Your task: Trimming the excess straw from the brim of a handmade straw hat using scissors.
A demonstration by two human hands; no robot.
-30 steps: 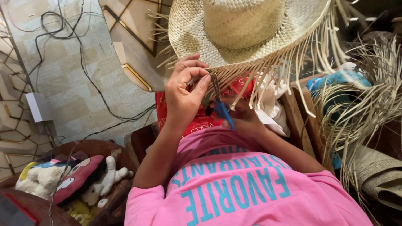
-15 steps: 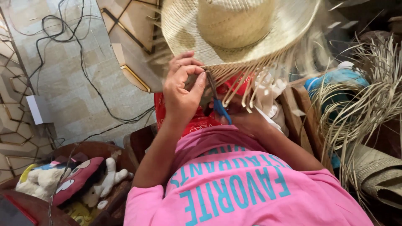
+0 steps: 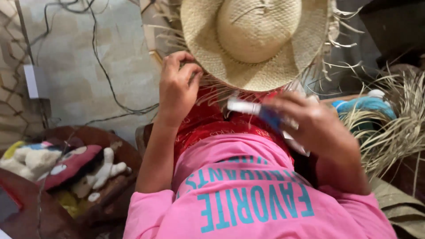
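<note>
Hat (image 3: 261,44) crown and brim woven, edge strands loose, untrimmed | left hand (image 3: 177,86) pinched shut on brim edge | right hand (image 3: 310,126) closed round blurred blue-handled tool (image 3: 261,111), just below brim.

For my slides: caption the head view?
Left hand pinches straw hat brim; right hand holds blue-handled tool.

Plush toys (image 3: 66,166) lie left, cables (image 3: 106,75) cross the floor, loose straw (image 3: 394,124) right.
</note>
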